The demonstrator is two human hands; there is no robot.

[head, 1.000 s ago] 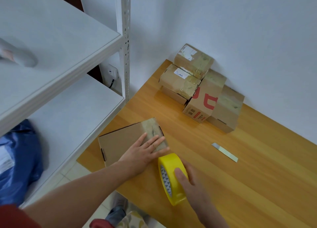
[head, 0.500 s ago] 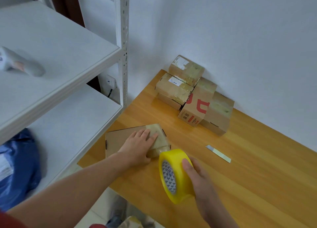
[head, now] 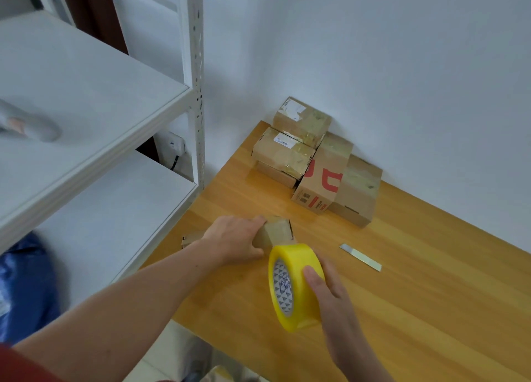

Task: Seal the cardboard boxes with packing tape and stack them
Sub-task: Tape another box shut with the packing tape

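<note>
a: which step is this?
b: taping, i'd say. the left hand (head: pixel 234 239) grips the small box (head: pixel 277 232), fingers curled over its far edge, thumb on the near side. the box sits near the left edge of the table (head: pixel 431 309)
a: and the roll?
b: the yellow tape roll (head: pixel 296 286) stands on edge at the box's 5 o'clock, just beside it. the right hand (head: pixel 330 292) clamps it, thumb across the outer band, other fingers hidden
a: next?
b: probably draw the strip over, then cut it. the blade (head: pixel 360 257) lies at 3 o'clock, and the sealed stack (head: pixel 316 163) waits at 1 o'clock
</note>
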